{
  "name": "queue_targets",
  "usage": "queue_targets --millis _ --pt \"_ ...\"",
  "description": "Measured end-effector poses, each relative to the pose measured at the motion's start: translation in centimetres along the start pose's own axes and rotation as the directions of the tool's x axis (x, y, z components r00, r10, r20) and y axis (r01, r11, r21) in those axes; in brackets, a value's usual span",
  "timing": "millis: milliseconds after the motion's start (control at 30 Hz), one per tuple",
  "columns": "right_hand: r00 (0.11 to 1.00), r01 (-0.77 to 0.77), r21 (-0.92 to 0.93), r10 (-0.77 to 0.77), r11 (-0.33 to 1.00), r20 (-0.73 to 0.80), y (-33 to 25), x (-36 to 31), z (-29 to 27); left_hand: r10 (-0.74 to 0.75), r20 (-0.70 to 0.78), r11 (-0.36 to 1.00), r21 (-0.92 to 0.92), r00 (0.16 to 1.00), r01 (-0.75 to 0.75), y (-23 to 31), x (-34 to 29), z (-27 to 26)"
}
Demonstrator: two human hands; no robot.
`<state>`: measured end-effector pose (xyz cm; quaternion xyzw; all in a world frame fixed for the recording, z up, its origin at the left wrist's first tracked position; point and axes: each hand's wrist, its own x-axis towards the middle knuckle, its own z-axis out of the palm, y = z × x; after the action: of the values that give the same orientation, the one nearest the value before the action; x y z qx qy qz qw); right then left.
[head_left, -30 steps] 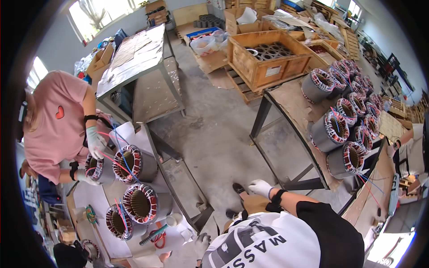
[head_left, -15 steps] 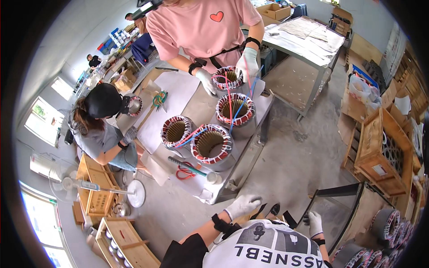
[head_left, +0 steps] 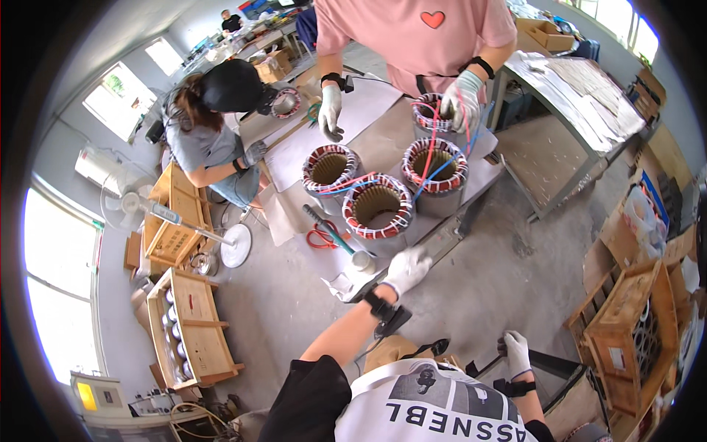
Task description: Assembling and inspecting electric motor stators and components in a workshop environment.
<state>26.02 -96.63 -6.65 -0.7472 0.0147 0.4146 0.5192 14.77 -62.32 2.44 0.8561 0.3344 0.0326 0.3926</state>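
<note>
My left hand (head_left: pixel 407 271), in a white glove, reaches to the near corner of the table, just in front of the nearest stator (head_left: pixel 377 208). Its fingers are loosely bent, with nothing visible in them. My right hand (head_left: pixel 513 353), also gloved, hangs low at my right side, fingers loosely apart and empty. Behind the nearest stator stand a left stator (head_left: pixel 329 168), a right stator (head_left: pixel 436 166) and a far stator (head_left: pixel 431 113), all with laced windings. Red and blue leads run between them. A green-handled tool (head_left: pixel 329 227) lies beside a white cup-like piece (head_left: pixel 362 261) and red-handled scissors (head_left: pixel 319 237).
Across the table, a person in pink has one gloved hand (head_left: pixel 462 103) at the far stator and the other above the paper. A seated person (head_left: pixel 213 132) works at the left. A fan (head_left: pixel 184 221) and wooden crates (head_left: pixel 193 328) stand left; another crate (head_left: pixel 633 335) stands right.
My view has shifted. My left hand has moved forward to the table's near corner. The person in pink has taken one hand off the far stator and moved it left.
</note>
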Motion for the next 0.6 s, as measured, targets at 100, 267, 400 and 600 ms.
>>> queue_targets --millis 100,267,400,600 --pt "0.989 0.110 -0.109 -0.098 0.988 0.107 -4.4 1.2 3.8 0.056 -0.175 0.998 0.029 0.983 -0.051 -1.9 0.4 0.0" --pt "0.954 0.290 -0.228 -0.261 0.929 0.149 -5.8 1.0 8.3 0.207 0.091 0.978 -0.002 0.974 -0.208 -6.3 -6.3 1.0" --pt "0.975 0.167 -0.305 -0.112 0.938 0.191 -2.2 -0.2 11.8 -0.093 0.273 0.980 -0.144 0.957 0.136 -14.8 -13.2 0.4" --pt "0.950 0.217 -0.357 -0.111 0.909 0.292 -1.5 -3.9 19.1 -0.735 0.063 0.598 -0.411 0.675 0.688 -31.2 -21.9 -0.7"
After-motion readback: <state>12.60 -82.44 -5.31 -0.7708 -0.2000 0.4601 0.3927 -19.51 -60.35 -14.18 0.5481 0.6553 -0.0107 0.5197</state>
